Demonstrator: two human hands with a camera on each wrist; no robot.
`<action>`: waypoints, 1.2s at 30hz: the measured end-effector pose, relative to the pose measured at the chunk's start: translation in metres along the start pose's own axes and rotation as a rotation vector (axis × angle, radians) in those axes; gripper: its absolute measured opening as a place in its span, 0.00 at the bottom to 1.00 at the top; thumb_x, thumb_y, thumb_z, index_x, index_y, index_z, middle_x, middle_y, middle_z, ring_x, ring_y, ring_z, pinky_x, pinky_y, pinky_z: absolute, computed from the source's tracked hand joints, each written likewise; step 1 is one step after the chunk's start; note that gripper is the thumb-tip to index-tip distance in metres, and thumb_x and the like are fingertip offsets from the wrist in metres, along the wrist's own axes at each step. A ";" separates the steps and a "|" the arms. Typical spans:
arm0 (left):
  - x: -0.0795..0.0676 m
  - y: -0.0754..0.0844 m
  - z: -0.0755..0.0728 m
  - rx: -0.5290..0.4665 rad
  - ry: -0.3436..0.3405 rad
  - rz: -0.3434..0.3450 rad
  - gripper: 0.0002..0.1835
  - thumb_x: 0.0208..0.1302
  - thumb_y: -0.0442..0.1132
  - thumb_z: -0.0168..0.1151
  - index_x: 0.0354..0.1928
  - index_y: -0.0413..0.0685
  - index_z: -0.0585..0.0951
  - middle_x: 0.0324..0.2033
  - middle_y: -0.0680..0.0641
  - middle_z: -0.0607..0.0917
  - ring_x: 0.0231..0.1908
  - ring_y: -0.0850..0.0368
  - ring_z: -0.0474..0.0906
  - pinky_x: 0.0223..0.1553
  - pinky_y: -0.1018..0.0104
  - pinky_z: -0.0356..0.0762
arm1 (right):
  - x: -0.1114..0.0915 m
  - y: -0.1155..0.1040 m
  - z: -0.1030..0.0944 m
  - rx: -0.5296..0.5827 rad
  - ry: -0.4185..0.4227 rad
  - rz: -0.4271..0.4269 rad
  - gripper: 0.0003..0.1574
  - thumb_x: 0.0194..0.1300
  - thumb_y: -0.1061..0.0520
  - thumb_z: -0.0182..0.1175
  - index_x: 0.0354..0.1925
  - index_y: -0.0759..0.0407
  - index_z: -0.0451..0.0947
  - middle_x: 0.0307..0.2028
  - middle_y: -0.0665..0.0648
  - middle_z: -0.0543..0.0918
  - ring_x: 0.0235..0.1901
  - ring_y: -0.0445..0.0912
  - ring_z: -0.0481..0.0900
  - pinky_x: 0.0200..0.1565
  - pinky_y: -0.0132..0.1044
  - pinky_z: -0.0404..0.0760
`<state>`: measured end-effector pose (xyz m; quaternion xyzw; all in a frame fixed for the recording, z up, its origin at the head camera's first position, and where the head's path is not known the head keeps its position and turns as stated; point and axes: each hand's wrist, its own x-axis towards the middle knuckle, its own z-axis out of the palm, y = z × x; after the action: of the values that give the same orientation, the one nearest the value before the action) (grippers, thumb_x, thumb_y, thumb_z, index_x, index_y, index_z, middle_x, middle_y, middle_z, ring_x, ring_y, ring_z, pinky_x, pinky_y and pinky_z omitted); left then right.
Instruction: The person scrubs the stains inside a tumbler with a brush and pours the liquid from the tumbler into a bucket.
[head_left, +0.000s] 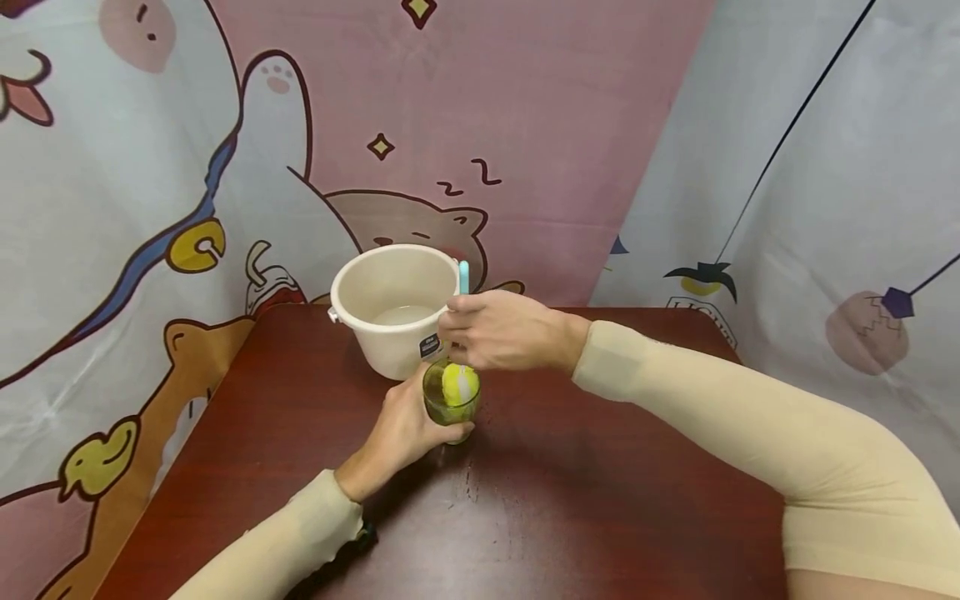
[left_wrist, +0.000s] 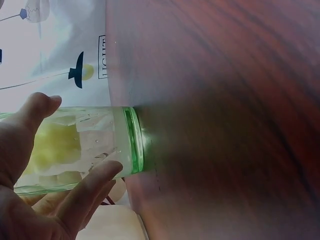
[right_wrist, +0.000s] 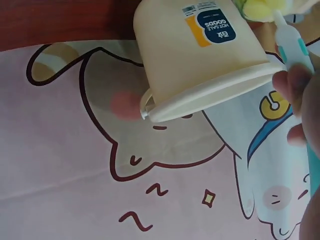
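Left hand (head_left: 405, 429) has its fingers and thumb wrapped around a green-tinted glass (left_wrist: 102, 132) over the table (head_left: 600, 483), while the right hand (head_left: 506, 329) grips a brush (right_wrist: 291, 42) by its white and teal handle, yellow head down inside the glass. The cream bucket (head_left: 393, 354) is crowding things just behind, and the right hand blocks part of its rim. Few wet-looking specks (head_left: 468, 483) nearby, plus a cartoon curtain (head_left: 540, 100) past the table's far edge.
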<state>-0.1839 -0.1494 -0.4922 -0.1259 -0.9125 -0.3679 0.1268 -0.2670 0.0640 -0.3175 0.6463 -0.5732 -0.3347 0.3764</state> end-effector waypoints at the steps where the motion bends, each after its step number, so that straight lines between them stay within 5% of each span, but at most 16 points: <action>1: 0.000 0.000 0.000 0.000 -0.002 0.001 0.54 0.46 0.52 0.98 0.75 0.51 0.79 0.54 0.45 0.95 0.54 0.45 0.94 0.58 0.46 0.93 | 0.000 0.002 0.000 0.033 -0.011 0.008 0.08 0.81 0.49 0.66 0.43 0.39 0.90 0.48 0.44 0.91 0.57 0.44 0.80 0.70 0.42 0.67; 9: 0.002 0.000 0.003 -0.001 -0.006 0.011 0.53 0.46 0.53 0.99 0.74 0.51 0.79 0.52 0.47 0.94 0.51 0.47 0.95 0.54 0.48 0.94 | -0.004 0.010 0.003 0.268 -0.067 0.068 0.07 0.75 0.49 0.73 0.41 0.32 0.94 0.52 0.41 0.93 0.57 0.44 0.81 0.69 0.44 0.70; 15: 0.002 -0.001 0.003 0.012 -0.004 0.007 0.53 0.45 0.54 0.99 0.73 0.51 0.80 0.53 0.48 0.95 0.52 0.46 0.95 0.56 0.48 0.94 | -0.020 0.006 0.010 0.480 -0.096 0.195 0.30 0.58 0.62 0.84 0.51 0.29 0.96 0.50 0.41 0.91 0.59 0.45 0.82 0.73 0.49 0.74; 22: 0.002 0.000 0.000 0.017 -0.011 -0.011 0.54 0.45 0.54 0.99 0.74 0.51 0.80 0.55 0.47 0.95 0.55 0.45 0.94 0.59 0.45 0.93 | -0.033 -0.011 0.022 0.566 -0.020 0.342 0.34 0.56 0.67 0.81 0.52 0.29 0.96 0.44 0.42 0.89 0.54 0.45 0.84 0.69 0.53 0.76; 31: 0.002 0.001 0.002 0.021 0.002 -0.008 0.53 0.45 0.53 0.98 0.72 0.51 0.80 0.53 0.47 0.94 0.52 0.46 0.94 0.56 0.47 0.93 | -0.038 -0.044 0.030 0.425 0.269 0.515 0.29 0.59 0.70 0.77 0.46 0.34 0.92 0.42 0.42 0.93 0.48 0.44 0.86 0.66 0.49 0.79; 36: 0.001 0.002 0.003 0.025 0.002 -0.002 0.51 0.45 0.53 0.98 0.71 0.50 0.80 0.50 0.47 0.94 0.50 0.47 0.94 0.54 0.48 0.93 | -0.033 -0.053 0.029 0.237 0.409 0.493 0.22 0.65 0.66 0.75 0.43 0.36 0.89 0.40 0.43 0.92 0.45 0.44 0.86 0.60 0.45 0.76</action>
<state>-0.1851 -0.1464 -0.4925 -0.1228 -0.9170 -0.3569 0.1289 -0.2699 0.0971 -0.3779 0.5812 -0.6598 -0.0282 0.4754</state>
